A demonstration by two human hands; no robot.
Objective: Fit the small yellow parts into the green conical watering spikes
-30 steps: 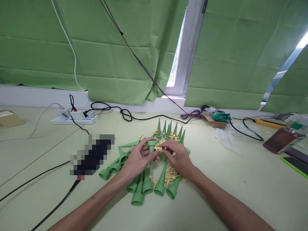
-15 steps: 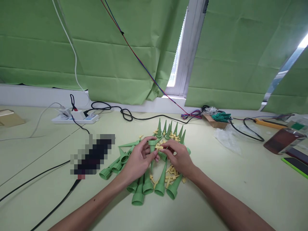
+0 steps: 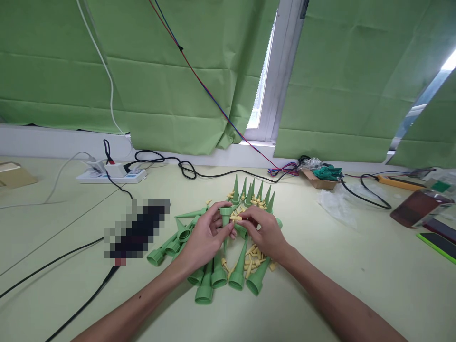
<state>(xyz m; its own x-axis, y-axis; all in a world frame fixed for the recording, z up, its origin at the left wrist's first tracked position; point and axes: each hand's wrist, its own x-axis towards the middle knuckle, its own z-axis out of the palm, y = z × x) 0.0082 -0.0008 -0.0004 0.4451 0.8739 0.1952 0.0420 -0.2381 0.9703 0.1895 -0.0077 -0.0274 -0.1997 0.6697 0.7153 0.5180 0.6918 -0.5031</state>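
My left hand (image 3: 210, 231) is closed around a green plastic spike (image 3: 225, 216), its wide socket end up and its tip pointing down. Between the fingertips of my right hand (image 3: 262, 231) is a small yellow plastic valve (image 3: 235, 218), held against the side of the green spike. Whether the two are joined I cannot tell. Several more green spikes (image 3: 204, 289) lie around and below my hands, open ends toward me. Loose yellow valves (image 3: 253, 259) are heaped under my right hand. Behind my hands several spikes (image 3: 260, 191) stand point up, with yellow pieces among them.
A white power strip (image 3: 112, 176) and black cables lie at the back left. Left of the spikes is a blurred dark object (image 3: 140, 230) with a cable. At the right are a cardboard box (image 3: 319, 180), clear plastic bags, a reddish-brown bottle (image 3: 415, 209) and a green-edged phone (image 3: 438, 246).
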